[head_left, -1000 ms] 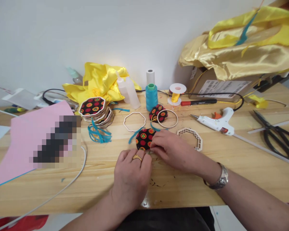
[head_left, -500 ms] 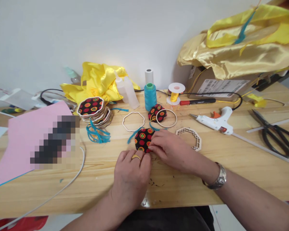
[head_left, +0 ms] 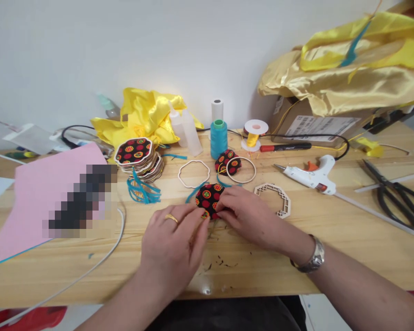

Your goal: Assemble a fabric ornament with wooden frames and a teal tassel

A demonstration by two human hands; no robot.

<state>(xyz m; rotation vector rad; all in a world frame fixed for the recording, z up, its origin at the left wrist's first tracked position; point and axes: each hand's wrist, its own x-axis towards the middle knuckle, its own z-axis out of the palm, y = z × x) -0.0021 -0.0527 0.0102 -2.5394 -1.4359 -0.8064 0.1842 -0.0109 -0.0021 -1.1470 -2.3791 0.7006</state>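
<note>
A small fabric-covered disc (head_left: 209, 196), black with red and yellow dots, lies on the wooden table (head_left: 331, 239) in front of me. My right hand (head_left: 248, 214) presses its right edge with bent fingers. My left hand (head_left: 172, 243), with a gold ring, pinches the disc's lower left edge. A teal ribbon (head_left: 192, 193) sticks out from under the disc. Behind it lie a white scalloped ring (head_left: 193, 174), a round wooden hoop (head_left: 240, 169) beside another fabric disc (head_left: 225, 161), and an octagonal lattice frame (head_left: 274, 198).
A stack of fabric discs (head_left: 138, 158) and teal threads (head_left: 140, 192) lie at left, near a pink sheet (head_left: 37, 197). A teal thread cone (head_left: 218, 138), yellow spool (head_left: 253, 133), glue gun (head_left: 310, 177), scissors (head_left: 396, 197), yellow satin cloth (head_left: 348, 69) over a box, white cable (head_left: 89, 266).
My left hand has shifted left and its fingers now reach to the disc's lower left edge. The right hand stays on the disc.
</note>
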